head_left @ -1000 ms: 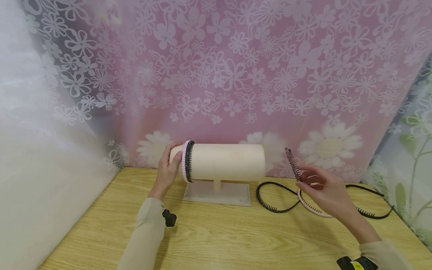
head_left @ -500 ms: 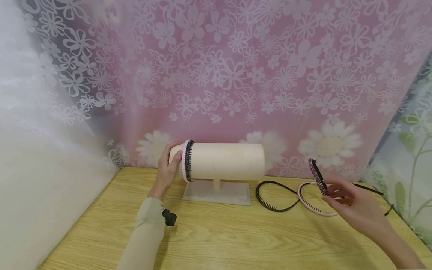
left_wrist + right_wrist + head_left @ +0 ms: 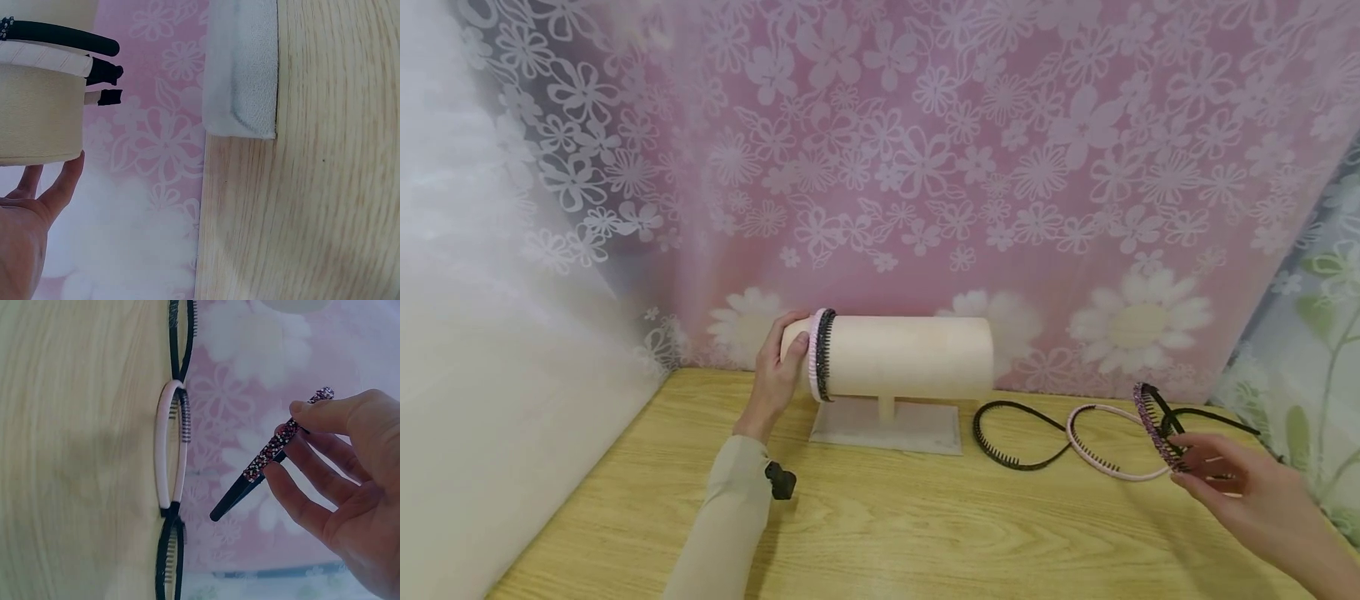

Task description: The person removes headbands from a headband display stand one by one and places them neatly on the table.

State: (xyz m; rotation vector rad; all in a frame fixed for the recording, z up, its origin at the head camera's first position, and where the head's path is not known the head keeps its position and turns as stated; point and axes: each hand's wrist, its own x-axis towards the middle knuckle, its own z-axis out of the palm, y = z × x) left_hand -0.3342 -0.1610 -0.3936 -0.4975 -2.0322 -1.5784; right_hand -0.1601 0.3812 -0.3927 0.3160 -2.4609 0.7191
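Observation:
My left hand (image 3: pixel 777 371) grips the left end of a cream padded roll (image 3: pixel 917 354), part of a headband stand on a flat base. Beside that hand, a pink headband (image 3: pixel 47 57) and a black toothed headband (image 3: pixel 826 358) sit around the roll. Over the table's right side, my right hand (image 3: pixel 1262 500) pinches a glittery headband (image 3: pixel 269 453) between thumb and fingers. It has small teeth inside and dark plain ends, and it is held tilted above the table. The left hand's far fingers are partly hidden behind the roll.
On the wooden table (image 3: pixel 887 525), right of the stand's base (image 3: pixel 925 433), a black headband (image 3: pixel 1000 458), a pink headband (image 3: pixel 1112 475) and another black headband (image 3: pixel 1217 414) lie in a row. A pink flowered curtain (image 3: pixel 925 167) hangs behind.
My right hand has moved right and down with the glittery headband, away from the stand and over the rightmost black headband. The left hand stays on the roll.

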